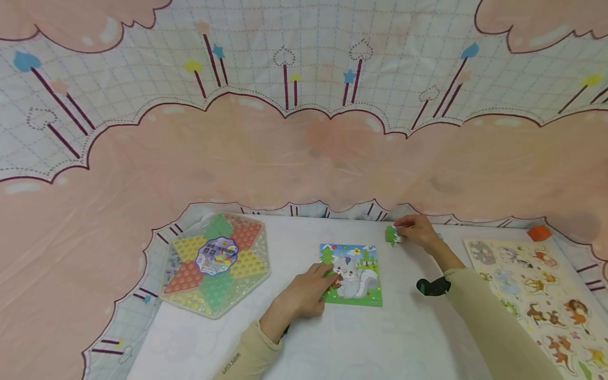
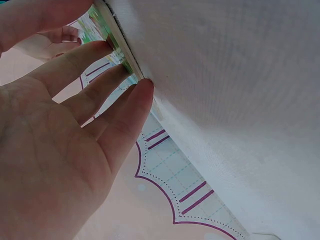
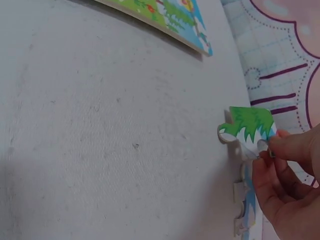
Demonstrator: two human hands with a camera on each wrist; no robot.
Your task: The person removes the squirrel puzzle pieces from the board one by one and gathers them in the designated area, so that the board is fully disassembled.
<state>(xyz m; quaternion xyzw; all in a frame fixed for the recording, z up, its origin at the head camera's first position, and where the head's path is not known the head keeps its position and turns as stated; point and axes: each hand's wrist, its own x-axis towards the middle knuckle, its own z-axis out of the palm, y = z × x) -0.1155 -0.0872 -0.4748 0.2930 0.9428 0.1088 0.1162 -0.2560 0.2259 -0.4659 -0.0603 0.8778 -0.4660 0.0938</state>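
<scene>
Lying left of everything, a hexagonal Chinese checkers board (image 1: 215, 264) in clear plastic sits well apart from the left hand (image 1: 304, 293). That hand's straight, slightly spread fingers (image 2: 117, 82) press on the near-left edge of the flat, square squirrel puzzle (image 1: 353, 274) on the white cloth worktop (image 1: 361, 338). Up and right of it, the right hand (image 1: 418, 231) pinches a green tree-printed puzzle piece (image 3: 250, 127) by its edge, the piece's knob pointing back toward the puzzle. Farther right lies a wooden animal peg board (image 1: 537, 295).

Beige long sleeves, black wrist-worn camera (image 1: 433, 286)
</scene>
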